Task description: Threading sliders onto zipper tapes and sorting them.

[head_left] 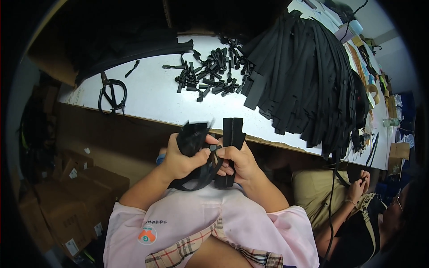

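Observation:
My left hand [177, 160] is closed round a bunch of black zipper tapes [192, 137], whose upper ends are blurred. In my right hand [243, 161] a black zipper tape [232, 130] stands upright, its line of teeth running down the middle. Both thumbs and forefingers meet in front of my chest at a small dark piece [214, 148], which looks like a zipper slider but is partly covered. Lower down, the tapes loop below my fingers. Just beyond my hands, on the white table [156, 96], lies a scattered pile of black zipper sliders with pulls [214, 67].
Black-handled scissors [112, 96] rest at the table's left edge. A thick sheaf of black zipper tapes [308, 76] drapes over the table's right side. More black strips [134, 52] lie at the back left. Cardboard boxes [67, 205] stand lower left. Another person [353, 214] sits at right.

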Available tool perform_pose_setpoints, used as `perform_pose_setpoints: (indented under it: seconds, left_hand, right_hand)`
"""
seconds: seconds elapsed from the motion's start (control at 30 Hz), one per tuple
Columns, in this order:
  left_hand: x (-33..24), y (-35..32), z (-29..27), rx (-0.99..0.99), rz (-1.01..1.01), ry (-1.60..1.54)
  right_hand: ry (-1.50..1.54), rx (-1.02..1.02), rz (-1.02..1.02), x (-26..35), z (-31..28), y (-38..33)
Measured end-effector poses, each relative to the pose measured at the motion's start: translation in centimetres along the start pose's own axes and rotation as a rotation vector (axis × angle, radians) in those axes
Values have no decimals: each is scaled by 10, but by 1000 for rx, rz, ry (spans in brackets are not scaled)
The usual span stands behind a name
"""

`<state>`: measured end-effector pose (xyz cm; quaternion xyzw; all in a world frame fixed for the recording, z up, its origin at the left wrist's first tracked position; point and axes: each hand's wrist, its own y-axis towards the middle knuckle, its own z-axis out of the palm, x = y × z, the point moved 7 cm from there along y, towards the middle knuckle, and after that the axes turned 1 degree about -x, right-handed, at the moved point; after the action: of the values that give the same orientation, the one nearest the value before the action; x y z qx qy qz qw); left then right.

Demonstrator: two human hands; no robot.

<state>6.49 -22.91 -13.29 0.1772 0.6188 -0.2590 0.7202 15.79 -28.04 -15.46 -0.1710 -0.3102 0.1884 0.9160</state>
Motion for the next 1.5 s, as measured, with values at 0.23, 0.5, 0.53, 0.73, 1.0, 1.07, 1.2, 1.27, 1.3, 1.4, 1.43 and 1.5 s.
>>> perform_pose_setpoints:
  seconds: [0.23,0.5,0.53,0.73,1.0,1.07,1.2,1.27,1.3,1.4,1.43,1.5]
  left_hand:
    - [-4,-1,11,-68,49,23]
    - [12,6,14,14,-213,-152]
    - [17,8,18,60,-253,-161]
    - [22,31,33,-9,-47,598]
    - [27,40,50,-36,-19,854]
    - [24,38,54,-52,46,926]
    - [29,38,55,-84,84,973]
    - [26,39,53,-68,79,819]
    - [25,40,49,-60,70,670]
    - [27,30,39,-29,-59,221]
    - [20,25,40,-36,-18,132]
    - [13,22,36,-61,20,67]
  right_hand:
    - [-640,-283,-521,19,-5,-14]
    - [-447,-145,-355,12,-17,-23]
    - [-442,-154,-361,11,-20,-24]
    - [176,-239,-174,-28,-58,-11]
    - [388,-304,-124,-33,-71,-5]
    - [399,-283,-129,-33,-71,-4]
    - [240,-381,-238,-28,-79,-2]
    - [186,-438,-297,-24,-79,-8]
    - [51,-485,-421,-12,-75,-16]
    - [-190,-474,-625,28,-54,-35]
    - [-334,-386,-508,35,-45,-33]
    - [-378,-194,-392,36,-31,-25]
